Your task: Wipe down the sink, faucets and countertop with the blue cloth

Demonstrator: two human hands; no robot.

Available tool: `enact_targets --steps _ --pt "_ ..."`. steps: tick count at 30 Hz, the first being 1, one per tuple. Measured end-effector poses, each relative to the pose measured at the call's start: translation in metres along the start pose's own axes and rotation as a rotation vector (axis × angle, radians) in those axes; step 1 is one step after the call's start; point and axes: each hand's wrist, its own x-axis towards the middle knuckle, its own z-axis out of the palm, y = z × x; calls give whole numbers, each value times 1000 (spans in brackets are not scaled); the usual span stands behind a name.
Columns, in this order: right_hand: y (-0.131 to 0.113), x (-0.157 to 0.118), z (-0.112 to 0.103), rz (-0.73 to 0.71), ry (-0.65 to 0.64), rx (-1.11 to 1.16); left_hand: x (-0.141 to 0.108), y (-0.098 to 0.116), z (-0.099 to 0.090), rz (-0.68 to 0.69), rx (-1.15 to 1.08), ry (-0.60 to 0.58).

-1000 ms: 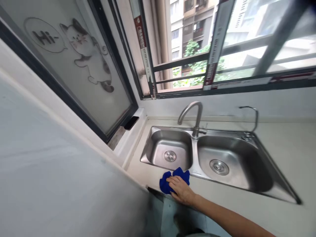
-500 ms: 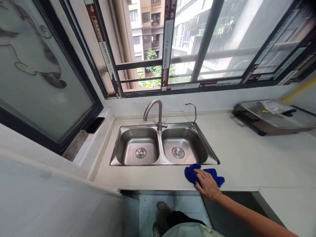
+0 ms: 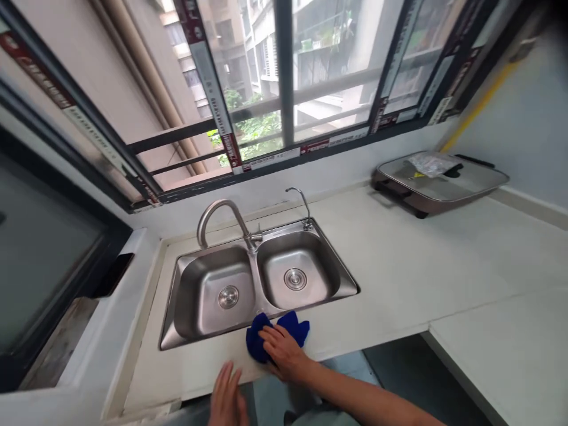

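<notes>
A blue cloth [image 3: 293, 326] lies bunched on the pale countertop [image 3: 394, 266], along the front rim of the double steel sink [image 3: 213, 290]. Pressed on top of it, my right hand [image 3: 284, 354] has its fingers bent over the fabric. My left hand [image 3: 227, 396] is at the counter's front edge, left of the cloth and apart from it, with its fingers raised and nothing in them. Both basins show bare metal and a drain.
A curved faucet [image 3: 224, 204] and a thin spout [image 3: 304, 201] rise behind the sink. An electric pan with a glass lid [image 3: 470, 183] sits at the back right. A dark phone [image 3: 116, 273] lies on the left ledge. Windows stand behind.
The view has turned and shifted to the right. My right hand and the cloth have moved left along the sink's front rim. My left hand has come into view at the bottom.
</notes>
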Motion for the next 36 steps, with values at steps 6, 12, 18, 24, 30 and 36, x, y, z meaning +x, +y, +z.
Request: enact_targets --steps 6,12,18,24,30,36 --pt "61 -74 -54 61 56 -11 28 59 127 105 -134 -455" --pt "132 -170 -129 380 281 -250 54 111 181 285 -224 -607" --pt "219 -269 -193 688 482 -484 62 133 208 263 -120 -564" --pt "273 -342 -242 1279 779 -611 66 130 206 286 -63 -553" --pt "251 -299 -223 1359 938 -621 62 125 207 398 -205 -560" --pt "187 -202 -159 1046 707 -654 60 120 194 406 -538 -617"
